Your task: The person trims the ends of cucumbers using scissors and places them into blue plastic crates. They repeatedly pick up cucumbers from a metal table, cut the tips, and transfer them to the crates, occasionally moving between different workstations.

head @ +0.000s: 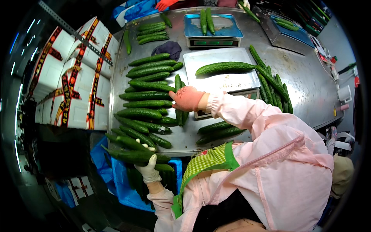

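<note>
My left hand, in a white glove, grips dark green cucumbers at the table's near left edge. Its thumb is on the near side and its fingertips show beyond them. Below it, a crate with blue plastic lining holds more cucumbers. My right hand, in a coral glove, lies over cucumbers pointing away from me, at the right end of a stacked row of cucumbers. Its fingers touch the row's ends; their grip is hidden. One long cucumber lies on the scale beyond my right forearm.
Cucumbers are piled right of the scale, with two nearer me. A dark cloth lies behind the row. Another scale bears two cucumbers. Taped white foam boxes stand left. Co-workers' gloved hands show at the far edge.
</note>
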`<state>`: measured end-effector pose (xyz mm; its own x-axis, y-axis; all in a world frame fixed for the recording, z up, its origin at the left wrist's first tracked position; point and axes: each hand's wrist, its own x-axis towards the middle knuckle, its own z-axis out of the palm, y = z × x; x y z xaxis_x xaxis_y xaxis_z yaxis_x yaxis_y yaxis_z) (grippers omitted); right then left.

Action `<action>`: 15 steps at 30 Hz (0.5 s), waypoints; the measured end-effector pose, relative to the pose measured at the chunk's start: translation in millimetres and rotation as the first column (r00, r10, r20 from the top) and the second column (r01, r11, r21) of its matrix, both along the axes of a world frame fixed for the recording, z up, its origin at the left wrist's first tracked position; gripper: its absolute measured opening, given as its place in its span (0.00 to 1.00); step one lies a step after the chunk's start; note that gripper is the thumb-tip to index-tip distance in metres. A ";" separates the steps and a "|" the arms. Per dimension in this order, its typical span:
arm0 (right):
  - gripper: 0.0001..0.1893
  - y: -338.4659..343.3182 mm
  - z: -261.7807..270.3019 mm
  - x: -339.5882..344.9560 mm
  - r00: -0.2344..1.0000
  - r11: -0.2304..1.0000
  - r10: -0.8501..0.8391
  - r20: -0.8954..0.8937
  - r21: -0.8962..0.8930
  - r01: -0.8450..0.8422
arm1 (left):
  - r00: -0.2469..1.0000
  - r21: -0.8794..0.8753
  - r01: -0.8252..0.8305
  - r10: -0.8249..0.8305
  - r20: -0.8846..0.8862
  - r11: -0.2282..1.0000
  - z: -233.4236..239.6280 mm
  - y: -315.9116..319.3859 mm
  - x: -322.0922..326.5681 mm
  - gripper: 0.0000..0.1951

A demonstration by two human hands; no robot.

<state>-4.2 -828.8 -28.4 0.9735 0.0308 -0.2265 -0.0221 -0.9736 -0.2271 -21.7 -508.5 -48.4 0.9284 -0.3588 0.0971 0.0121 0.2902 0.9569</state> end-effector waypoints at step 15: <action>0.19 22.7 -72.9 21.3 0.963 0.964 -0.266 0.054 0.038 0.264 | 0.985 -0.091 -0.111 0.097 -0.146 0.990 -0.4 -5.9 -19.5 0.41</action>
<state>17.1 -806.1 -101.3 0.9592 -0.2241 -0.1721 -0.2641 -0.9275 -0.2645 -41.2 -514.4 -48.8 0.9669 -0.2550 -0.0070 0.1095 0.3900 0.9143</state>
